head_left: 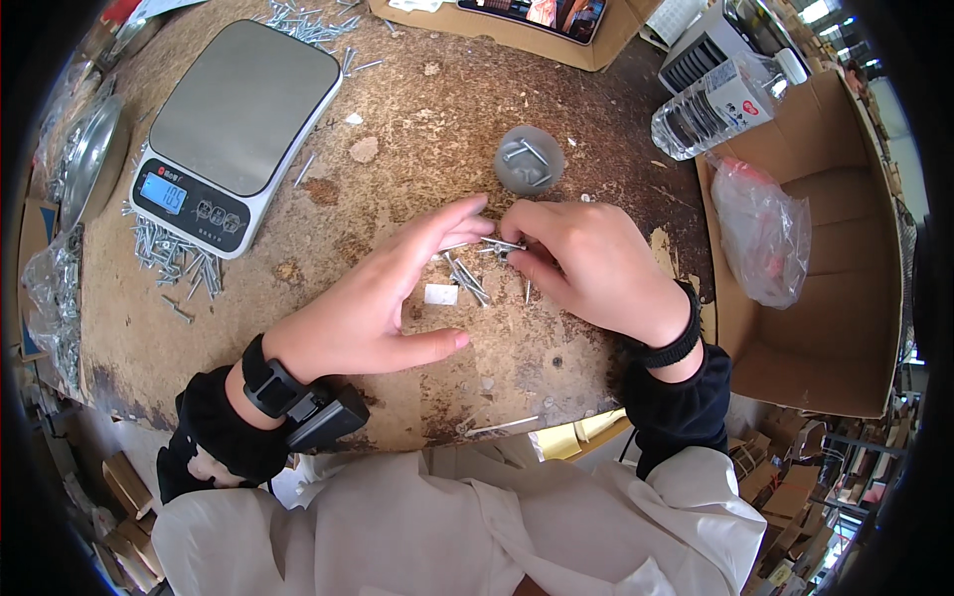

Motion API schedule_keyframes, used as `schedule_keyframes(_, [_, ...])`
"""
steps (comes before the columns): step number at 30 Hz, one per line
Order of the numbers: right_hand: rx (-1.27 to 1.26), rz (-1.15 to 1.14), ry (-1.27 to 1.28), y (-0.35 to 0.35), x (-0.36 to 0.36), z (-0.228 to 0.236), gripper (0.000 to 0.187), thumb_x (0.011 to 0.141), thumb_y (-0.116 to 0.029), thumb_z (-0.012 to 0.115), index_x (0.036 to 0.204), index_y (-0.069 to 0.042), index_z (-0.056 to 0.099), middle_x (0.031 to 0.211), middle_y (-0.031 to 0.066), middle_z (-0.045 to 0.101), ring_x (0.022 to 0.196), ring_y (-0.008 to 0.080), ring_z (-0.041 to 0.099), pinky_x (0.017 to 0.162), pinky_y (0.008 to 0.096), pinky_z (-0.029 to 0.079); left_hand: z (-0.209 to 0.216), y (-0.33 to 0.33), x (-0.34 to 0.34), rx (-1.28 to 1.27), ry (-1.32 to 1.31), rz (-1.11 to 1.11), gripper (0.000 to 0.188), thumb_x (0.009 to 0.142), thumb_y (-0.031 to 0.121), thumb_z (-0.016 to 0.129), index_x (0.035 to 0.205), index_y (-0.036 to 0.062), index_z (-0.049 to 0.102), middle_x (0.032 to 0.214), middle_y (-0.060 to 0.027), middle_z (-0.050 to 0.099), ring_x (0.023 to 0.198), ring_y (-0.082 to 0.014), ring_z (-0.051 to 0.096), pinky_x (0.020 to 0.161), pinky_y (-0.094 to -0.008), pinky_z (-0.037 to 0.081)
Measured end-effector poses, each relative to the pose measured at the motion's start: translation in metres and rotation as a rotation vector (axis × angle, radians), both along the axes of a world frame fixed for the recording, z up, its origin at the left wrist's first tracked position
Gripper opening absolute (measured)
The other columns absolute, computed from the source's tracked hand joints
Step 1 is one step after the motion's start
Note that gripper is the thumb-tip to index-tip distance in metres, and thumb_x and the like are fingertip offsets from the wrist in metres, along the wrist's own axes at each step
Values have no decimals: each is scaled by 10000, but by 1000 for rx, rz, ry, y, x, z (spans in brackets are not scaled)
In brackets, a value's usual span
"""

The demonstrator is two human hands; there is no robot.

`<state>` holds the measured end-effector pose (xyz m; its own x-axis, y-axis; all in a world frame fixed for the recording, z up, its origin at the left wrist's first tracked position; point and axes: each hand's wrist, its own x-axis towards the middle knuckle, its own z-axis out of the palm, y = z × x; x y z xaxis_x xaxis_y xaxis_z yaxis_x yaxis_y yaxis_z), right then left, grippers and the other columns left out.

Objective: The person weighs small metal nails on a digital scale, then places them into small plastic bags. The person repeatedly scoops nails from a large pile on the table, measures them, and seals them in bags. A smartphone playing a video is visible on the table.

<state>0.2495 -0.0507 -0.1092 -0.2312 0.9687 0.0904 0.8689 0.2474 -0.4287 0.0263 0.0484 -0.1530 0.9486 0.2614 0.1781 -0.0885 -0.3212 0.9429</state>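
My right hand [586,260] pinches a few silver screws [502,244] between thumb and fingers, over the worn wooden table. Facing it, my left hand [393,288] is open, thumb spread away from the fingers, curved around a small pile of loose screws [467,278] on the tabletop. Its fingertips are close to the screws in my right hand; whether they touch is hard to tell. A small white paper piece [441,294] lies beside the pile. Just beyond my right hand stands a small round grey cup [530,179] with several screws in it.
A kitchen scale [243,109] with a lit display stands at the left, screws [174,253] heaped along its near edge. More screws [308,25] lie at the back. On the right are a water bottle [720,104] and an open cardboard box [825,338] with a clear plastic bag [765,233].
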Motion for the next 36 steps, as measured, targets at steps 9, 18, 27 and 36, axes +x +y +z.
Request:
schedule_keyframes(9, [8, -28, 28, 0, 0, 0, 102, 884, -127, 662, 949, -80, 600, 743, 153, 649, 726, 368, 661, 613, 482, 505, -1, 0, 0, -12, -7, -4, 980, 807, 26, 746, 1579, -8, 144, 1512, -227, 399, 1460, -314, 357, 1224, -465, 244])
schedule_keyframes(18, [204, -200, 195, 3, 10, 6, 119, 863, -41, 718, 956, -47, 645, 604, 25, 525, 515, 116, 496, 498, 282, 374, -3, -1, 0, -8, -17, 5, 975, 815, 34, 748, 1582, 8, 147, 1506, -215, 413, 1443, -316, 382, 1217, -465, 254])
schedule_keyframes(27, [311, -389, 253, 16, 34, 4, 102, 877, -118, 728, 934, -47, 683, 581, 58, 533, 490, 171, 510, 491, 318, 393, -4, 0, 1, 21, -33, 4, 971, 815, 32, 748, 1579, 4, 149, 1495, -208, 435, 1430, -316, 401, 1211, -470, 264])
schedule_keyframes(36, [-121, -223, -187, -4, 8, 9, 332, 778, -322, 804, 893, -64, 630, 767, 136, 677, 762, 343, 690, 651, 449, 523, -1, -1, 2, 6, -10, 2, 983, 810, 46, 754, 1580, 3, 145, 1503, -213, 421, 1436, -312, 391, 1212, -472, 260])
